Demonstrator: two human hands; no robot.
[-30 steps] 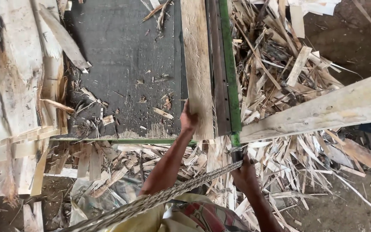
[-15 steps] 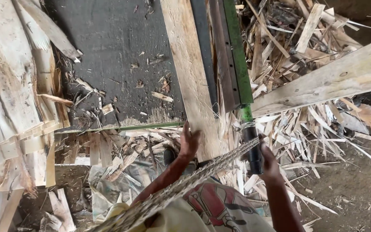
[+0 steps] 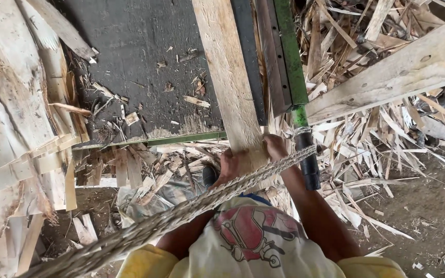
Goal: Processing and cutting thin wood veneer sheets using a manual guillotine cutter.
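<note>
A long pale wooden plank (image 3: 227, 77) lies lengthwise on the dark belt (image 3: 140, 56) of a machine, its near end sticking out over the front edge. My left hand (image 3: 231, 166) grips the plank's near left corner. My right hand (image 3: 275, 146) holds its near right corner. A frayed grey rope (image 3: 191, 206) runs diagonally across in front of my forearms, tied to a green and black bar (image 3: 305, 154) at the right.
A green metal rail (image 3: 287, 51) borders the belt on the right. A thick wooden beam (image 3: 397, 72) crosses the upper right. Heaps of splintered offcuts (image 3: 366, 149) cover the ground. Veneer sheets (image 3: 6, 118) pile at the left. Chips litter the belt.
The plank's near end has come closer to me. My right hand rose from beside the black bar onto the plank's right corner; my left hand stays on the left corner.
</note>
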